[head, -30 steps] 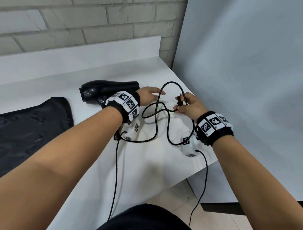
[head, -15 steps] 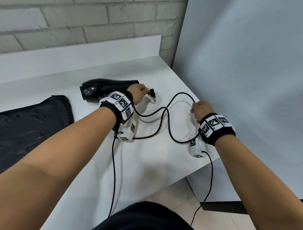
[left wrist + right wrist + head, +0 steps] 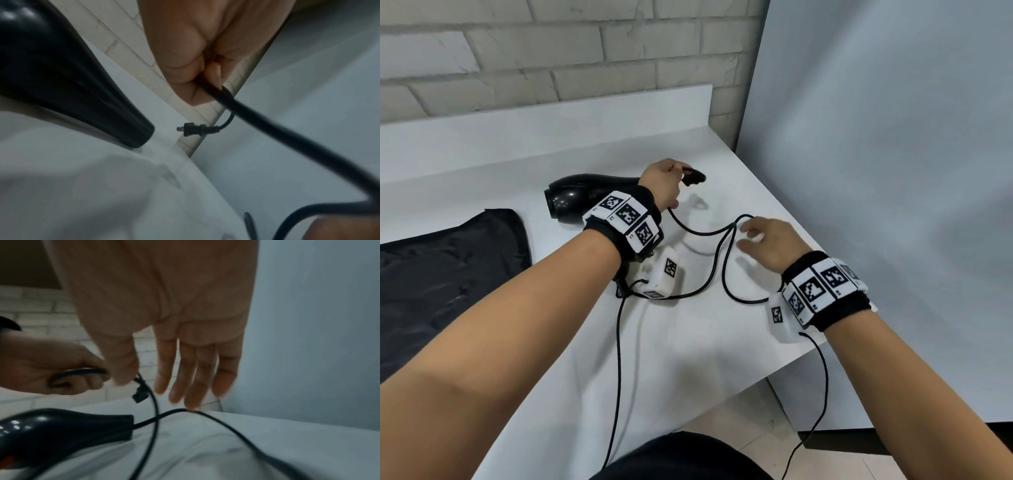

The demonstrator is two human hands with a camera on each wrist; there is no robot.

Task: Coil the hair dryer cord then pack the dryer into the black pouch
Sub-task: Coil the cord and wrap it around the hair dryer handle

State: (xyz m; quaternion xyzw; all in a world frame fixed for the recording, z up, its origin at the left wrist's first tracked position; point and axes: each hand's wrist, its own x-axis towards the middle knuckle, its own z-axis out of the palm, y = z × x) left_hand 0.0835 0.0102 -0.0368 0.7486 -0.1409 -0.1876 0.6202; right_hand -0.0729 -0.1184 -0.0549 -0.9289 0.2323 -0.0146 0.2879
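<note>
The black hair dryer (image 3: 575, 195) (image 3: 61, 81) (image 3: 61, 430) lies on the white counter (image 3: 688, 342), its nozzle pointing right. My left hand (image 3: 664, 181) (image 3: 197, 53) (image 3: 51, 368) is raised beside the nozzle and grips the black cord (image 3: 719, 253) (image 3: 287, 138) (image 3: 226, 423) near its end. The plug (image 3: 693, 178) (image 3: 192, 129) (image 3: 140, 396) dangles from that hand. My right hand (image 3: 767, 243) (image 3: 180, 353) hovers with straight fingers over a loop of cord on the counter, holding nothing. The black pouch (image 3: 445, 277) lies flat at the left.
A brick wall (image 3: 568, 51) backs the counter and a grey panel (image 3: 876, 171) closes its right side. The counter's front right edge (image 3: 791, 370) drops to the floor. Thin cables (image 3: 618, 377) from the wrist cameras hang over the front.
My left hand took the plug end from the right hand and lifted it toward the dryer nozzle. My right hand let go of the cord, opened, and now hovers over the loop.
</note>
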